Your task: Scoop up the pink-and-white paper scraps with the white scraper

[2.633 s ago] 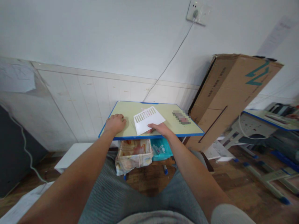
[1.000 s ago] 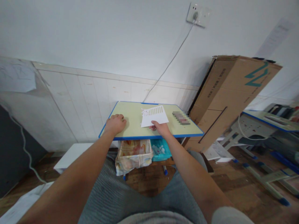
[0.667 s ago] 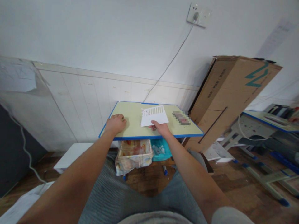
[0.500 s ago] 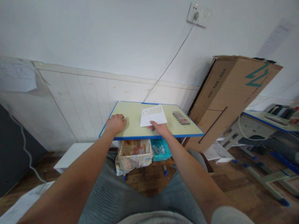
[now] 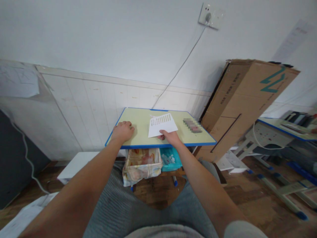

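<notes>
My right hand [image 5: 170,137] pinches the near edge of a white sheet [image 5: 163,125], thumb on top and fingers underneath. Rows of small tan strips and marks cover the sheet's far half; I cannot make out what they are. It is held over a pale yellow desk top [image 5: 141,115] with a blue rim. On the left part of the desk rests my left hand [image 5: 123,131], fingers loosely bent and slightly apart, holding nothing that I can see. A small whitish bit shows just beyond the sheet's far left corner.
A pixelated object [image 5: 192,125] lies at the desk's right. Below the front edge are a cloth-lined basket [image 5: 142,170] and a teal bin [image 5: 177,163] with white bits. A tall cardboard box [image 5: 244,99] leans at the right; a cable [image 5: 183,63] runs down the wall.
The sheet has tipped slightly and shifted a little toward me, still in my right hand. My left hand has stayed nearly in place.
</notes>
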### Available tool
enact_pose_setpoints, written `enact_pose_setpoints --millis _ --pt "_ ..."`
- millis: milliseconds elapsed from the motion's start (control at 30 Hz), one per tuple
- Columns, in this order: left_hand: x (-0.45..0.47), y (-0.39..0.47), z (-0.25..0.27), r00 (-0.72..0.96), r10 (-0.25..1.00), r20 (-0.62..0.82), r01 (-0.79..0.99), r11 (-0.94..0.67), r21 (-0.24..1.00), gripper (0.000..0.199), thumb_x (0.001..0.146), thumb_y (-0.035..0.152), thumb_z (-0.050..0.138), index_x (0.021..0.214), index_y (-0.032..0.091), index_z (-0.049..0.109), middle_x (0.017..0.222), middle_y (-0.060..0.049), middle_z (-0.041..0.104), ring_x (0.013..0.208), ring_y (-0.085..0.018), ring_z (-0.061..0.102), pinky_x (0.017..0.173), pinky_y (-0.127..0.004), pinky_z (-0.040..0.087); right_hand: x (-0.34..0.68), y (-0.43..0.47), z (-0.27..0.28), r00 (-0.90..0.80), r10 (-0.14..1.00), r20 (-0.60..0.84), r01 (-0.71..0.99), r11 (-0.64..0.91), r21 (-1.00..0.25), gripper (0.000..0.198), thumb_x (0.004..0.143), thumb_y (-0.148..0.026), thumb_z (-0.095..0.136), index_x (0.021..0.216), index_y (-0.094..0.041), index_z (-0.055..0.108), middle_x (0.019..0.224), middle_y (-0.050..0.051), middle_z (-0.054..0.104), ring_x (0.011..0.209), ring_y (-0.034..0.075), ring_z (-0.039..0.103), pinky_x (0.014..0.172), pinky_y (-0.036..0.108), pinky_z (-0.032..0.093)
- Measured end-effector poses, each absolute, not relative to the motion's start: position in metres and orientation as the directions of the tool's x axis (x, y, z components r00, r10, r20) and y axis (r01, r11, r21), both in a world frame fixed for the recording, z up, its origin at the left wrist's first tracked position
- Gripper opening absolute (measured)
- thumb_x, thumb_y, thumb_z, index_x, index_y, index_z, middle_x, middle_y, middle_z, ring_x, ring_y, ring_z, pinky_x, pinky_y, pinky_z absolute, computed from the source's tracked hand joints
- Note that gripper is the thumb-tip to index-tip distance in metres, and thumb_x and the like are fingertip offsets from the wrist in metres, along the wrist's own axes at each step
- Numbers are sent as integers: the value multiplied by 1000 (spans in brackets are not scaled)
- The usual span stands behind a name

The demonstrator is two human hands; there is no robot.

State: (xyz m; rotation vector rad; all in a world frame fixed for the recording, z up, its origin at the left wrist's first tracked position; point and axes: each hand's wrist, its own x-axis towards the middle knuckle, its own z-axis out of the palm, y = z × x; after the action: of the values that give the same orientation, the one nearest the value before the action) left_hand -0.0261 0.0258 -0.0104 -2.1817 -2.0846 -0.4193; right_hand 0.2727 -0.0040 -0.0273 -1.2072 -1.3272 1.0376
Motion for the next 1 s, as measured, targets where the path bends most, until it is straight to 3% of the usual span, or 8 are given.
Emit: enact_pose_setpoints --millis 333,500,733,1000 --pt "-25 26 -9 39 969 243 995 -61 83 58 121 37 45 156 11 84 168 -26 81 159 -42 74 129 -52 62 278 -8 -25 -7 988 157 64 157 -985 16 90 -15 88 99 -23 78 70 0 85 58 23 80 61 29 66" --pt "-25 26 -10 26 963 269 992 -59 116 55 121 37 50 153 14 87 167 -26 82 158 -43 75 128 -53 63 276 -4 -28 -3 986 167 52 167 -985 15 92 -21 92 97 -24 77 68 1 84 59 23 80 60 29 66" --pt "-25 25 -8 13 968 252 992 -44 116 54 122 36 50 155 14 86 167 -25 82 159 -42 75 128 -52 63 277 -8 -26 -23 987 158 54 159 -986 13 88 -16 87 94 -24 78 62 0 81 57 25 79 60 30 68" --pt "-25 25 -8 8 965 261 991 -43 130 52 122 36 53 154 14 87 166 -24 83 159 -41 75 130 -50 62 277 -13 -22 -18 988 154 32 155 -987 24 84 -14 85 106 -22 79 75 0 88 56 23 79 58 29 66"
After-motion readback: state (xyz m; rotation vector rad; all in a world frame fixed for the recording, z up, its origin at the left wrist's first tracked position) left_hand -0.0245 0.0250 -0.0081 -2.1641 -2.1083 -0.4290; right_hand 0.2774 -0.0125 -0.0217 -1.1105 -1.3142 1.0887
